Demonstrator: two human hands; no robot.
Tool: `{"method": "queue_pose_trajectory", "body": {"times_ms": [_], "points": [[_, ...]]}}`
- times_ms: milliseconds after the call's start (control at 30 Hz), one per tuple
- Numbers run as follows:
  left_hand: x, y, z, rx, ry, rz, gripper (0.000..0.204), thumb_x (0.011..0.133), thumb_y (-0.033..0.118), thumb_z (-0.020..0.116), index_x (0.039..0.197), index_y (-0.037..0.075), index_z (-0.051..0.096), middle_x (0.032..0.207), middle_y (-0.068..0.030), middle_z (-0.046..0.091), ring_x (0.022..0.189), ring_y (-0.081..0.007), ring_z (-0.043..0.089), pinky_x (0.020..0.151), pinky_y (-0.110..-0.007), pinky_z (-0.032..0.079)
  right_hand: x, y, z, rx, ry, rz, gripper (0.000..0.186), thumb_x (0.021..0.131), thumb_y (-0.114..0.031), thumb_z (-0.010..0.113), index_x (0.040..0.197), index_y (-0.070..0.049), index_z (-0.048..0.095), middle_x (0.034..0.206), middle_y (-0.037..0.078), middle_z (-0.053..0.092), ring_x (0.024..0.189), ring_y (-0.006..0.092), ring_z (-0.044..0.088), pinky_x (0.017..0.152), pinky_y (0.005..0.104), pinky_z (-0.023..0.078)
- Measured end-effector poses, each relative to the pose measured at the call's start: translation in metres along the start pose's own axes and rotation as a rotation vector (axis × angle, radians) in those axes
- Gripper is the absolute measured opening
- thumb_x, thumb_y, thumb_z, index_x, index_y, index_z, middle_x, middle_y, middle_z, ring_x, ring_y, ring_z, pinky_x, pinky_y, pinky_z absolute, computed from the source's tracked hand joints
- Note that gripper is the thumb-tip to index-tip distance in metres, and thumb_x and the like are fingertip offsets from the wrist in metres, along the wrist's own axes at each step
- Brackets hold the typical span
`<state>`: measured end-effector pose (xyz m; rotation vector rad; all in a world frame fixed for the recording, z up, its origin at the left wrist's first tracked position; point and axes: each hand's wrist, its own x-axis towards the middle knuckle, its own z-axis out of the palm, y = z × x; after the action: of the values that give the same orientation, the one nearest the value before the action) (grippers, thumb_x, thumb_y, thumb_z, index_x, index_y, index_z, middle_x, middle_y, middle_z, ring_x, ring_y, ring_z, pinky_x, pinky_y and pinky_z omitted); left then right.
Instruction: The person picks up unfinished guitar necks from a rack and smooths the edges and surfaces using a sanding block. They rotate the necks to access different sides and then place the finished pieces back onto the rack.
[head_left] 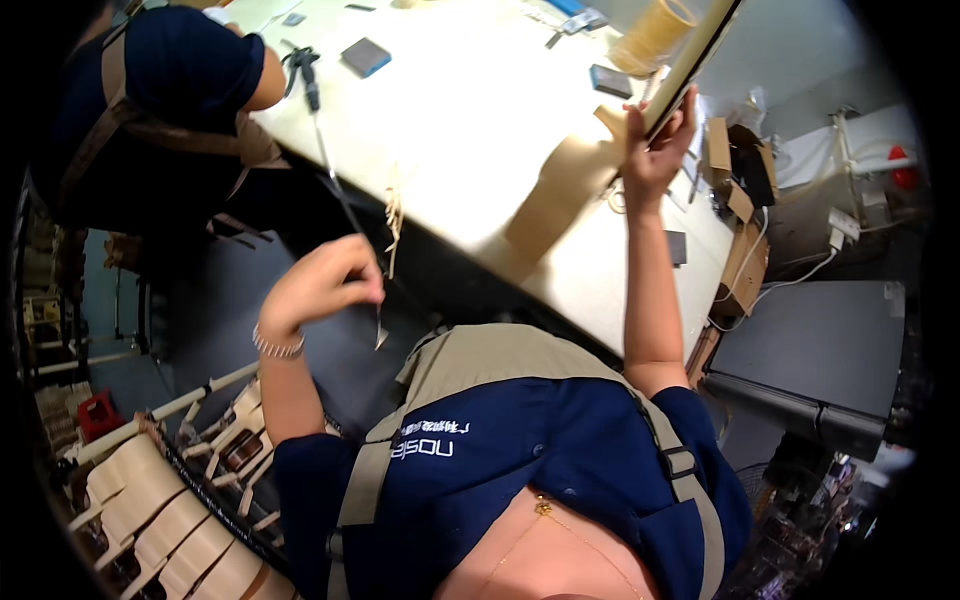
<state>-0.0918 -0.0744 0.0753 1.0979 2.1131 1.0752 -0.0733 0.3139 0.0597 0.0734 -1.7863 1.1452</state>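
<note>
Above the table's (pixel 450 130) right end, the right hand (pixel 660 145) grips a long pale wooden piece (pixel 688 60); off its near edge, the left hand (pixel 335 285) apparently pinches a thin strip (pixel 380 338). Curled shavings (pixel 393 215) there suggest trimming has begun; what remains is unclear.

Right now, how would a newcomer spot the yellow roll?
Start at the white table and follow it to the person's right hand. The yellow roll sits past it, left of the held long pale piece; round and yellow, unlike the flat grey block beside it.
</note>
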Motion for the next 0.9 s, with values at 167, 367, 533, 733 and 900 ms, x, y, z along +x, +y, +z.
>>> {"method": "queue_pose_trajectory", "body": {"times_ms": [167,367,533,733,900], "points": [[0.069,-0.119,0.023,-0.099,0.169,-0.305,0.012,0.072,0.009,0.070,0.072,-0.002,0.065,0.073,-0.0124,0.061,0.068,-0.0203,0.061,0.063,-0.030,0.047,0.031,-0.018,0.005,0.282,-0.443,0.358,0.058,0.085,-0.010,0.062,0.137,-0.011,0.036,0.088,0.006,0.061,0.078,0.0111,0.060,0.073,0.0256,0.050],[0.131,-0.213,0.040,0.169,0.380,-0.481,0.016,0.071,0.018,0.073,0.073,0.004,0.066,0.088,-0.0123,0.058,0.078,-0.0260,0.060,0.072,-0.034,0.049,-0.058,0.011,-0.028,0.172,-0.839,1.133,0.058,0.083,-0.026,0.067,0.134,-0.012,0.044,0.084,0.001,0.059,0.072,0.0088,0.057,0.062,0.0229,0.046],[0.134,-0.213,0.039,0.382,0.458,-0.650,0.038,0.062,0.030,0.081,0.088,0.012,0.060,0.101,-0.0096,0.052,0.091,-0.0273,0.058,0.076,-0.037,0.049,-0.104,0.024,-0.062,0.179,-0.874,1.324,0.056,0.086,-0.019,0.064,0.137,-0.012,0.040,0.084,0.003,0.059,0.075,0.0084,0.055,0.068,0.0233,0.045],[0.155,-0.166,0.059,0.364,0.724,-0.588,0.032,0.073,0.024,0.074,0.097,0.010,0.058,0.098,-0.0080,0.054,0.084,-0.0218,0.057,0.072,-0.033,0.047,-0.115,0.056,-0.084,0.295,-0.835,1.433,0.059,0.086,-0.018,0.063,0.139,-0.013,0.036,0.088,0.004,0.060,0.081,0.0094,0.055,0.073,0.0239,0.044],[0.176,-0.076,0.186,-0.770,0.593,-0.380,0.034,0.090,0.019,0.057,0.116,0.002,0.045,0.097,-0.0045,0.052,0.082,-0.0101,0.053,0.068,-0.023,0.046,-0.117,0.080,-0.082,0.347,-0.930,1.368,0.046,0.090,-0.027,0.058,0.131,-0.010,0.046,0.088,0.005,0.062,0.086,0.0111,0.056,0.076,0.0275,0.045]]}}
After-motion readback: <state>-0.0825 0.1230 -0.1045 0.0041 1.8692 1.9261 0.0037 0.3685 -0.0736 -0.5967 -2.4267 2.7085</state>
